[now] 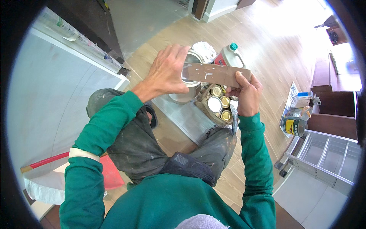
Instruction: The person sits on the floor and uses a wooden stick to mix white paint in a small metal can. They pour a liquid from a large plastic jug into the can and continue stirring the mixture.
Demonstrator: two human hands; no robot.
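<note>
My right hand [248,93] grips the right end of a flat brown strip [219,74], its thumb on top. The strip is spotted with white marks and has a greyish left end; its exact kind I cannot make out. Beside that left end, my left hand [167,70] is open, thumb and fingers spread wide apart. Whether it touches the strip I cannot tell. Below the strip stands a large metal can [192,89], partly hidden by my left hand. A box of several small round tins [215,104] stands beside the can, under my right hand.
A jug with a green cap [232,55] and a crumpled white bundle [204,51] stand beyond the strip. At right are a bucket with a yellow label [293,126] and a metal ladder [324,156]. A red-edged panel [49,160] lies at left.
</note>
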